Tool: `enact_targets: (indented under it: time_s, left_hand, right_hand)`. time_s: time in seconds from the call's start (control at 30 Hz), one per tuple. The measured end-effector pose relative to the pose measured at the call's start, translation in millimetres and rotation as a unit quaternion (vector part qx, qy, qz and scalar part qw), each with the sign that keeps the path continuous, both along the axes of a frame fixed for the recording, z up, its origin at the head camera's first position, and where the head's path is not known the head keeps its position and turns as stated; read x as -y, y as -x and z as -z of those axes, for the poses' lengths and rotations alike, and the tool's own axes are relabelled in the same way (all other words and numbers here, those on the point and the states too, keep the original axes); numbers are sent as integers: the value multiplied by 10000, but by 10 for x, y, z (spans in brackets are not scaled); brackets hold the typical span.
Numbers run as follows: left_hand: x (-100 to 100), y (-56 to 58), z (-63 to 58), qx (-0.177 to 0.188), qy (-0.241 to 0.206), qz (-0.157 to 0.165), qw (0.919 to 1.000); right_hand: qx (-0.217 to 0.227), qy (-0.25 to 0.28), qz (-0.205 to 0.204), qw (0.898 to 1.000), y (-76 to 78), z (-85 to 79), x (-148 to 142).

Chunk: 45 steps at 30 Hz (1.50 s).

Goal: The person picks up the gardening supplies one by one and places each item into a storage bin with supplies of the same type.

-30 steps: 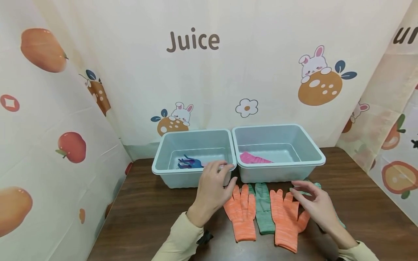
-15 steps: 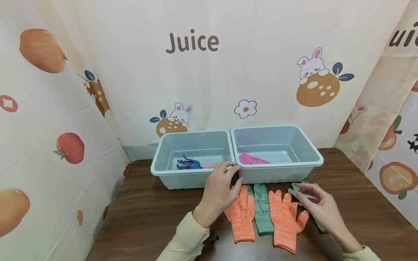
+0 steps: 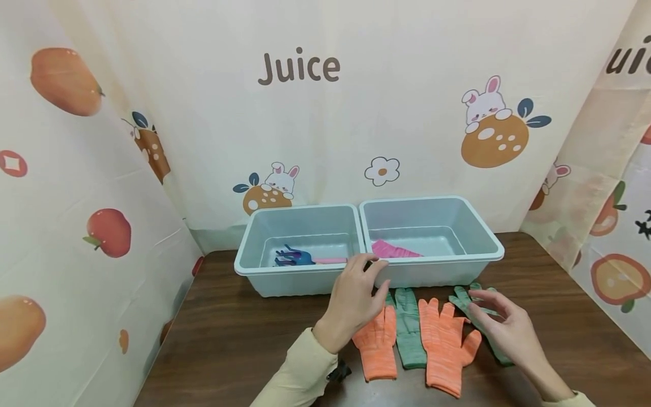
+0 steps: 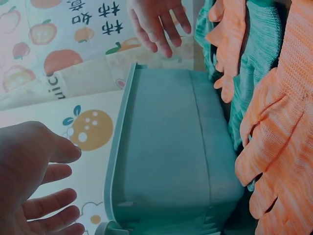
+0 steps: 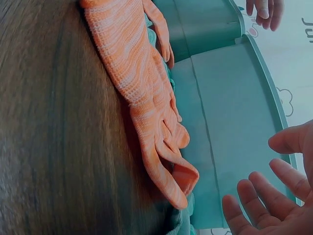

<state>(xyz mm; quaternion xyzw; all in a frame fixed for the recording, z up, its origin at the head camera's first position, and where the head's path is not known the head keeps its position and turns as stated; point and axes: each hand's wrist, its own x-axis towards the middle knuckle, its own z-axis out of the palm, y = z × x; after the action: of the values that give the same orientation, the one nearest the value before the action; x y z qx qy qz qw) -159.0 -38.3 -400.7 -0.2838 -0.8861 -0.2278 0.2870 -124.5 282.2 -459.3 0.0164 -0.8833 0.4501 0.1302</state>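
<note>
Two orange knit gloves lie on the table, the left orange glove [image 3: 377,347] and the right orange glove [image 3: 441,345]. A green glove [image 3: 408,330] lies between them, partly covered, and another green glove [image 3: 470,305] lies at the right, partly behind my right hand. My left hand [image 3: 353,299] hovers over the left orange glove's fingers with its own fingers loosely bent and holding nothing. Above the right green glove is my right hand [image 3: 508,325], its thumb and fingers apart with nothing between them. Both wrist views show bare, spread fingers.
Two pale blue bins stand side by side behind the gloves. The left bin [image 3: 292,277] holds a blue claw-like hand rake [image 3: 297,257] with a pink handle. A pink item [image 3: 394,249] lies in the right bin [image 3: 432,274]. A small black object [image 3: 339,371] sits beside my left sleeve.
My left hand has moved rightward, away from the left bin's front and over the left orange glove. My right hand has shifted slightly right and down. The gloves stay in place.
</note>
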Motion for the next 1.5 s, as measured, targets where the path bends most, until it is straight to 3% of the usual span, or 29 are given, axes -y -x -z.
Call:
enact_targets:
  time_s: [0.77, 1.07, 1.5]
  left_hand:
    - [-152, 120, 26, 103, 191, 38, 9998]
    - [-199, 169, -7, 47, 269, -19, 9996]
    - [-265, 219, -2, -30, 406, -59, 9992]
  right_hand:
    - [-85, -3, 240, 9997, -16, 70, -151]
    - [203, 128, 389, 9990, -25, 56, -227]
    - [152, -220, 385, 9989, -25, 52, -312]
